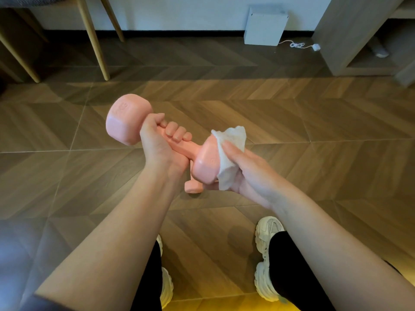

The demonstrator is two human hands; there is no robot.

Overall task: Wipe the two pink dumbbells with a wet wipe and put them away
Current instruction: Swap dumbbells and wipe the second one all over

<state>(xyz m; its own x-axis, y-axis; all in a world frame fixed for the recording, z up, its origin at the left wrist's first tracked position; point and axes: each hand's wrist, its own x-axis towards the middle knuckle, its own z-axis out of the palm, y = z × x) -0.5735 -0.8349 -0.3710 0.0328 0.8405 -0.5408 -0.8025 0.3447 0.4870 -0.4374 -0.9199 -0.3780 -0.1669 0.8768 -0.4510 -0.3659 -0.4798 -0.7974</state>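
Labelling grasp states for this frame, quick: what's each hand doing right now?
Left hand: closed around the handle of the pink dumbbell.
Right hand: holding the wet wipe against that dumbbell's near end.

You have two pink, blocky-ended dumbbells: the raised dumbbell in the middle and the floor dumbbell just beneath it, mostly hidden. One crumpled white wet wipe. Two bare hands, left hand and right hand. Two chunky white sneakers, near left and near right. One flat white box far right, with one white cable beside it.
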